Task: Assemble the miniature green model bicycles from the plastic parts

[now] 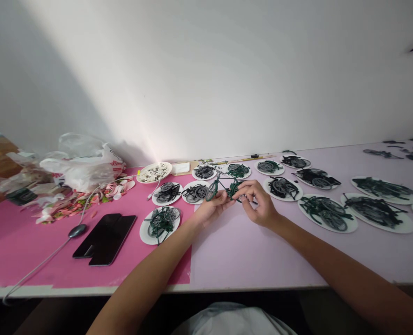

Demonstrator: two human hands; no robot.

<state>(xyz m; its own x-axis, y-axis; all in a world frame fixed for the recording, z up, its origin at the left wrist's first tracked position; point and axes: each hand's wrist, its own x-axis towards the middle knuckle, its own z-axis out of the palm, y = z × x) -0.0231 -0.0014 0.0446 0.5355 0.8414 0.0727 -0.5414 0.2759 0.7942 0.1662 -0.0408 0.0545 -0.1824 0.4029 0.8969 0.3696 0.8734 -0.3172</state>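
A small dark green toy bicycle (212, 190) is held up above the table, its handlebars at the top left. My left hand (211, 209) grips it from below with thumb and fingers, near the front wheel. My right hand (258, 202) has its fingers bent and pinched at the rear part of the bicycle; they hide most of that end. Just behind lie white plates of dark bicycle parts, among them a plate with black pieces (196, 191) and one with green pieces (239, 170). Nearest my left forearm is another plate of green parts (160, 224).
Two dark phones (111, 242) and a cable with a grey oval piece (77, 231) lie at left, near pink petals (112, 191) and a plastic bag (84, 167). A plate of whitish bits (154, 172) stands at the wall. More part-filled plates (377, 211) spread right.
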